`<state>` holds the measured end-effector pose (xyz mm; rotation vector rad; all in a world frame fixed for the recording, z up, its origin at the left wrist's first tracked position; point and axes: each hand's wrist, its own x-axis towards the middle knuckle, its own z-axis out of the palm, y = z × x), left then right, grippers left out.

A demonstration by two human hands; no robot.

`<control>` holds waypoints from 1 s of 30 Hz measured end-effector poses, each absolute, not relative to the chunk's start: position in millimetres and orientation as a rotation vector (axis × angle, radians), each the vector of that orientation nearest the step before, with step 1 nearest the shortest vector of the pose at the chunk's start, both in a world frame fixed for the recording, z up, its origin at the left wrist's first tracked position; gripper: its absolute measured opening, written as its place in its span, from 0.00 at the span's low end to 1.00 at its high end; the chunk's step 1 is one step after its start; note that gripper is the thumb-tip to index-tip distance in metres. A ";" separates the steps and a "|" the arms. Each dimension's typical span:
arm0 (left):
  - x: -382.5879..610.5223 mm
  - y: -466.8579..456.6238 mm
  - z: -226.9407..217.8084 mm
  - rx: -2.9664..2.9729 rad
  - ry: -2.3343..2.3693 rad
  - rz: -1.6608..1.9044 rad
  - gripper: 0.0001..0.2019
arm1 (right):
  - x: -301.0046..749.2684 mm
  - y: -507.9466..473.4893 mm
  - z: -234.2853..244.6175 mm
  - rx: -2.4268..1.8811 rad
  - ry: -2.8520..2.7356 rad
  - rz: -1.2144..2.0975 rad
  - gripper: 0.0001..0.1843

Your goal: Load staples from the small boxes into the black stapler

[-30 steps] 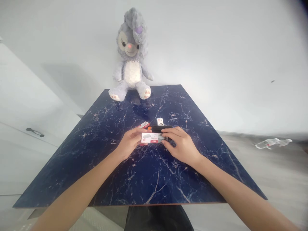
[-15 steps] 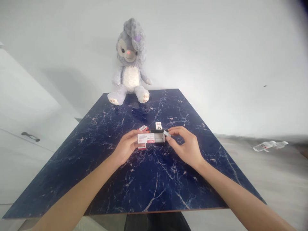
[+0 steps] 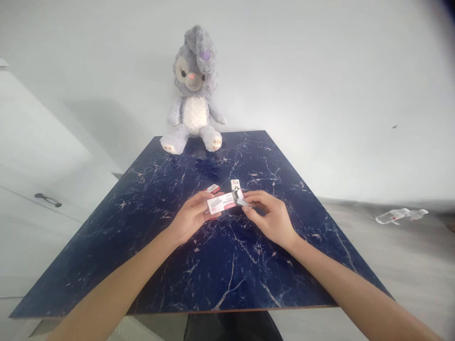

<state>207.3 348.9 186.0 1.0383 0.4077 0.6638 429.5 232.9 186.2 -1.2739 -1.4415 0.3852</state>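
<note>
My left hand (image 3: pixel 192 213) grips a small white and red staple box (image 3: pixel 221 202) by its left end, above the table. The box is tilted, its right end raised and its end flap (image 3: pixel 240 194) open. At that end, my right hand (image 3: pixel 272 215) pinches a grey metallic strip of staples (image 3: pixel 242 202) between thumb and fingers. Behind the hands, a red and white box (image 3: pixel 212 189) and a small white box (image 3: pixel 235 184) lie on the table. A dark object under the staple box is mostly hidden.
The blue marbled table (image 3: pixel 192 284) narrows toward the wall. A grey plush toy (image 3: pixel 195 94) sits at its far edge. A clear plastic bottle (image 3: pixel 393 216) lies on the floor to the right. On the left is a white cabinet with a dark handle (image 3: pixel 48 200).
The staple box has tilted, its right end going up. The grey staples that showed inside its open end are now largely out of sight, with a strip between my right fingers.
</note>
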 end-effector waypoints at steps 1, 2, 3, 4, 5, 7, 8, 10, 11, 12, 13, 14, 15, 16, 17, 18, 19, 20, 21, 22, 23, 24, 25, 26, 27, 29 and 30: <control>207.9 346.9 186.3 1.053 0.392 0.655 0.07 | 429.7 232.5 187.0 -1.269 -1.453 0.399 0.07; 208.6 345.0 186.4 1.066 0.375 0.646 0.07 | 429.7 232.2 187.5 -1.258 -1.464 0.420 0.06; 209.3 343.4 186.2 1.076 0.358 0.636 0.07 | 429.4 232.0 187.8 -1.242 -1.472 0.449 0.06; 209.9 342.0 185.7 1.084 0.339 0.623 0.08 | 429.0 231.9 187.7 -1.219 -1.477 0.483 0.06; 210.2 341.0 185.0 1.089 0.321 0.610 0.08 | 428.6 232.0 187.5 -1.194 -1.474 0.520 0.07; 210.2 340.1 183.5 1.105 0.291 0.575 0.09 | 428.3 232.8 186.5 -1.144 -1.452 0.601 0.08; 209.8 340.0 183.2 1.115 0.281 0.557 0.10 | 428.3 233.4 186.0 -1.123 -1.436 0.644 0.09; 208.7 340.2 183.5 1.132 0.272 0.528 0.10 | 428.8 234.9 185.0 -1.099 -1.398 0.720 0.09; 208.1 340.4 184.2 1.134 0.268 0.518 0.10 | 429.3 235.7 184.6 -1.095 -1.377 0.741 0.09; 207.6 340.5 185.1 1.134 0.261 0.509 0.10 | 429.9 236.6 184.3 -1.095 -1.361 0.752 0.08; 207.2 340.6 186.1 1.134 0.250 0.502 0.10 | 430.5 237.4 184.0 -1.099 -1.350 0.755 0.08; 206.9 340.8 186.9 1.136 0.238 0.495 0.10 | 431.2 238.2 183.7 -1.107 -1.345 0.755 0.09; 206.7 340.9 187.6 1.141 0.223 0.488 0.10 | 432.0 239.0 183.4 -1.115 -1.340 0.755 0.09; 206.6 341.0 188.1 1.151 0.211 0.479 0.10 | 432.8 239.7 183.0 -1.123 -1.334 0.758 0.09; 206.4 341.1 188.3 1.164 0.202 0.469 0.10 | 433.6 240.2 182.6 -1.133 -1.327 0.766 0.09; 206.3 341.2 188.3 1.175 0.194 0.461 0.10 | 434.2 240.6 182.4 -1.141 -1.317 0.778 0.10; 206.2 341.3 188.1 1.186 0.187 0.455 0.10 | 434.6 240.8 182.3 -1.148 -1.305 0.793 0.10; 206.1 341.4 187.7 1.199 0.180 0.447 0.10 | 434.7 240.6 182.6 -1.154 -1.291 0.810 0.11; 206.1 341.4 187.2 1.212 0.176 0.442 0.11 | 434.4 240.1 183.2 -1.157 -1.281 0.827 0.11; 206.0 341.3 186.5 1.223 0.174 0.441 0.11 | 433.8 239.2 184.2 -1.155 -1.278 0.845 0.12; 206.1 341.2 185.7 1.232 0.172 0.447 0.11 | 432.9 238.2 185.5 -1.145 -1.278 0.859 0.12; 206.2 340.9 184.8 1.239 0.169 0.456 0.12 | 431.9 237.0 186.9 -1.129 -1.281 0.873 0.11; 206.4 340.6 183.6 1.244 0.166 0.465 0.14 | 431.0 235.9 188.3 -1.111 -1.286 0.888 0.11; 206.6 340.4 182.5 1.247 0.162 0.472 0.17 | 430.4 235.0 189.5 -1.093 -1.291 0.903 0.11; 206.8 340.1 181.3 1.249 0.155 0.477 0.19 | 430.3 234.4 190.2 -1.079 -1.291 0.918 0.11; 207.2 340.1 179.6 1.247 0.140 0.479 0.21 | 431.5 234.4 189.9 -1.074 -1.278 0.955 0.11; 207.3 340.3 179.2 1.242 0.132 0.480 0.20 | 432.7 234.8 188.9 -1.077 -1.267 0.979 0.11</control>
